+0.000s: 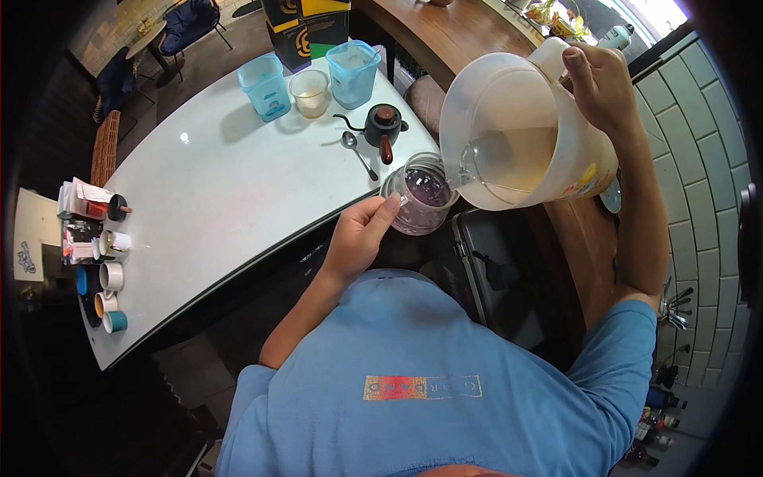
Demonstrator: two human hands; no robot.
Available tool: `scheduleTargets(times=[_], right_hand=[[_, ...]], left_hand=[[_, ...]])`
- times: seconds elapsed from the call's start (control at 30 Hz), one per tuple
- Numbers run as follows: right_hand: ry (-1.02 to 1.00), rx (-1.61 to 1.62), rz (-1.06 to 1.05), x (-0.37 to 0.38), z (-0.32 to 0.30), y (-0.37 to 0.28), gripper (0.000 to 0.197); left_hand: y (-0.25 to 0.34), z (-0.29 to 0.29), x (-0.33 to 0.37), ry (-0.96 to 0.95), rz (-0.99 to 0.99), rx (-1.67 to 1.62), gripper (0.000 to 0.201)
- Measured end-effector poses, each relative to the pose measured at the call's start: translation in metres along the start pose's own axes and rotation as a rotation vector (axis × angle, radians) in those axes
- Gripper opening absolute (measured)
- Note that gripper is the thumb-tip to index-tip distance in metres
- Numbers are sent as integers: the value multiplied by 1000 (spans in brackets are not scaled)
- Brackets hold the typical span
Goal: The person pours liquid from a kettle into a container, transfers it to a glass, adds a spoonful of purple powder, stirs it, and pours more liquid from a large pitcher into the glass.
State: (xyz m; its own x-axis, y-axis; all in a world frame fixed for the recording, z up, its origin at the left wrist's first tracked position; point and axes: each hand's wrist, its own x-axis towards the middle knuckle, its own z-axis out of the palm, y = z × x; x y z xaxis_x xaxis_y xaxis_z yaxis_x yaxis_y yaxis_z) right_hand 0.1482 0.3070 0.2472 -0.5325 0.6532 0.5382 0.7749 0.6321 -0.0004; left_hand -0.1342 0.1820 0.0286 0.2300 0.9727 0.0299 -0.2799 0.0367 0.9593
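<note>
My right hand (pixel 602 89) is closed round the handle of a large translucent plastic pitcher (pixel 579 151), raised at the right and tipped to the left. Cloudy liquid lies inside it, and its lip is over the rim of a clear glass jug (pixel 420 221). Liquid shows at the lip, falling toward the jug. My left hand (pixel 366 230) grips the jug by its glass handle, thumb on top, just off the near edge of the white counter. Purplish contents show inside the jug, which leans slightly toward the pitcher.
On the white counter (pixel 214 183) stand a black gooseneck kettle (pixel 383 126), a spoon (pixel 359 154), two blue plastic containers (pixel 265 89) and a glass cup (pixel 310 94). Several mugs (pixel 112 277) line its left end. A wooden counter (pixel 584 254) runs along the right, beside a tiled wall (pixel 690 199).
</note>
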Motion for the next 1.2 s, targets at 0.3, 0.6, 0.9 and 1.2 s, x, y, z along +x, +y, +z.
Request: scheduleTargets(times=[0.3, 0.6, 0.9, 1.2], right_hand=[[17, 27, -11, 7, 5, -7, 59], [15, 11, 18, 10, 10, -9, 58], [-14, 13, 75, 14, 13, -12, 57], [-19, 19, 50, 17, 15, -10, 58]], left_hand=[[-2, -8, -1, 9, 9, -18, 35], [3, -14, -1, 14, 37, -6, 35], [4, -21, 1, 10, 29, -8, 35], [7, -27, 6, -11, 27, -9, 36]])
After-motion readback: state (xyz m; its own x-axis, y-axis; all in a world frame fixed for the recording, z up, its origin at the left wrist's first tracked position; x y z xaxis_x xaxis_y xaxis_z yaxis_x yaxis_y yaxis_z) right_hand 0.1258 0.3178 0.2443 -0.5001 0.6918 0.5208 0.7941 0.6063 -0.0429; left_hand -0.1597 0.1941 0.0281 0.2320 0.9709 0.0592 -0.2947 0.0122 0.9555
